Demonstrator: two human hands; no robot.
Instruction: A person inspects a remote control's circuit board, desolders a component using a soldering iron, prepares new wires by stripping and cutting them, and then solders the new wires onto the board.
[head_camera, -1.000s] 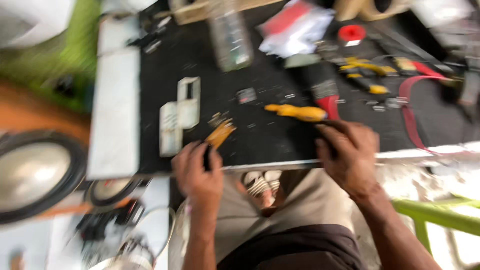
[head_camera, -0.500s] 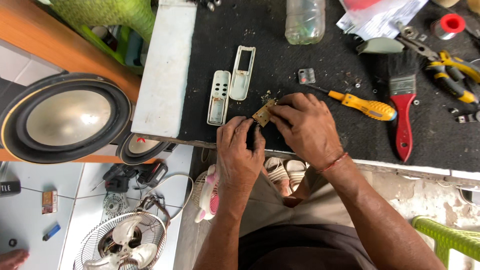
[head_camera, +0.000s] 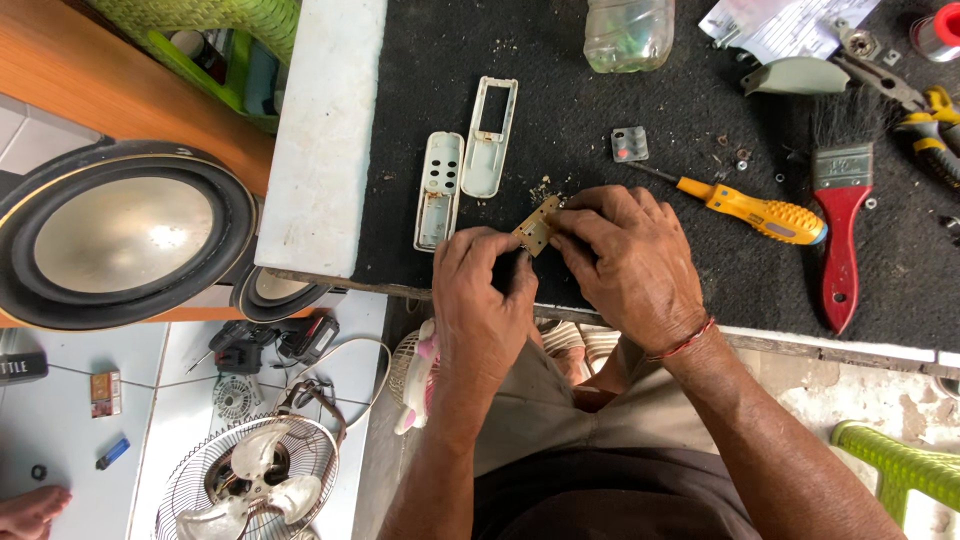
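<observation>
My left hand (head_camera: 482, 290) and my right hand (head_camera: 625, 255) meet at the near edge of a black work mat (head_camera: 560, 120). Both pinch a small tan circuit board (head_camera: 537, 226) between their fingertips. Just left of it lie two pale grey halves of a remote-control casing (head_camera: 440, 188), (head_camera: 489, 135), open side up. A small grey rubber keypad (head_camera: 629, 144) rests beyond my right hand. A screwdriver with a yellow and orange handle (head_camera: 752, 208) lies right of my right hand.
A red-handled paintbrush (head_camera: 838, 215), pliers (head_camera: 925, 115), a clear plastic bottle (head_camera: 627, 30) and papers (head_camera: 780, 25) lie on the mat. A white slab (head_camera: 325, 140) borders its left side. Speakers (head_camera: 120, 245), a fan grille (head_camera: 250, 490) and a green chair (head_camera: 900, 465) stand below.
The view has steadied and closed in. My right hand moved left from the mat's edge to join my left hand on the circuit board.
</observation>
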